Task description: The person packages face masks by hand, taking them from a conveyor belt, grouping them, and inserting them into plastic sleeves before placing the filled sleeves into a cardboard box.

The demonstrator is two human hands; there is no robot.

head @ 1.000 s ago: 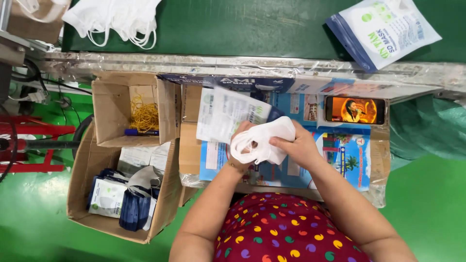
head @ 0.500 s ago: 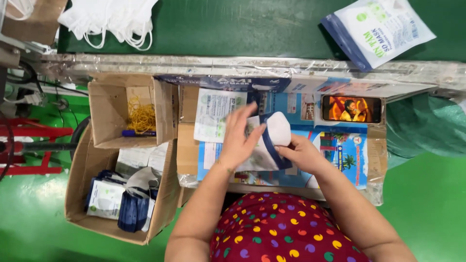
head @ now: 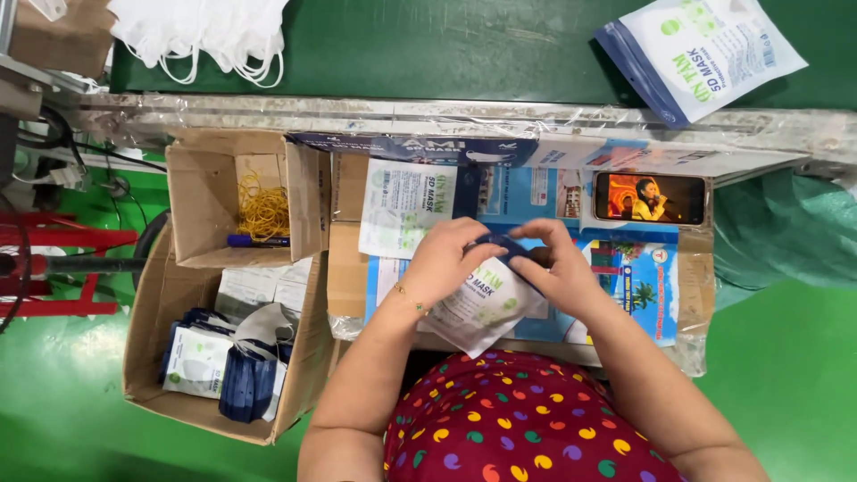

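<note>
Glossy white pouch (head: 478, 308), dark-blue top edge, pinched between left hand (head: 444, 261) and right hand (head: 558, 268) over poster-covered bench (head: 638, 272). Cardboard boxes (head: 192, 205) beside; rubber bands (head: 263, 211) inside. Green floor (head: 786, 375), green belt (head: 446, 45) beyond.

A small work table (head: 692, 335) covered with printed blue sheets under clear plastic carries the things. A flat white pouch (head: 406, 207) lies on its far left part, and a phone (head: 650, 197) with a lit screen lies at the far right. Beyond it runs a green belt (head: 446, 45), with a pile of white masks (head: 201, 31) at far left and a packed pouch (head: 701, 49) at far right.
</note>
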